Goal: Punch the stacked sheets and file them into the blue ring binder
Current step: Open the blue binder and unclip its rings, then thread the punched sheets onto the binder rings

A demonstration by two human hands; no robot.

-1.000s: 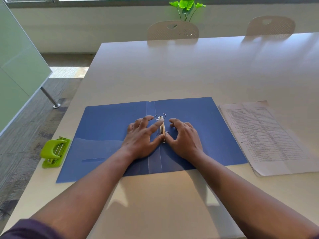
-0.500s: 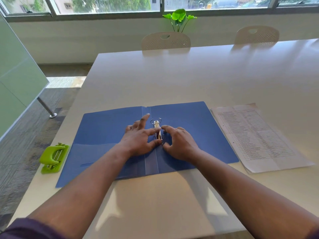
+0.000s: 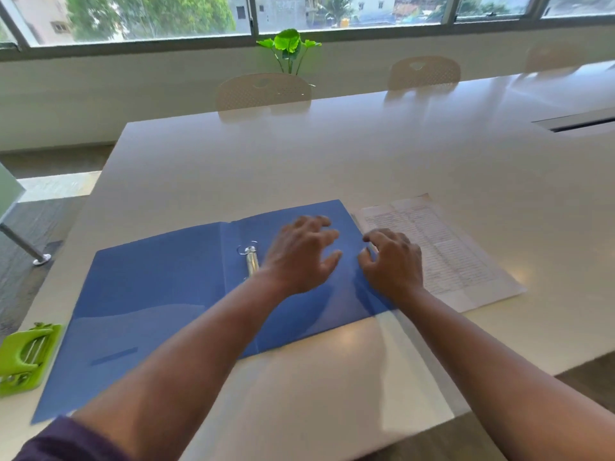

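Note:
The blue ring binder [image 3: 159, 287] lies open and flat on the white table, its metal ring mechanism [image 3: 251, 259] on the spine. A stack of printed sheets [image 3: 446, 251] lies just right of the binder. My left hand [image 3: 299, 254] hovers over the binder's right cover, fingers spread, holding nothing. My right hand [image 3: 392, 261] is over the binder's right edge, at the left border of the sheets, fingers curled and apart; its fingertips hide that paper edge. A green hole punch [image 3: 25, 357] sits at the table's left edge.
The white table [image 3: 332, 161] stretches far back and right, with a slot [image 3: 579, 123] at the far right. Two chairs [image 3: 263, 89] and a green plant [image 3: 289, 44] stand behind it under the windows. The table's left edge drops to the floor.
Both hands left the ring mechanism and moved right, toward the stack of sheets. The camera view also swung right and upward.

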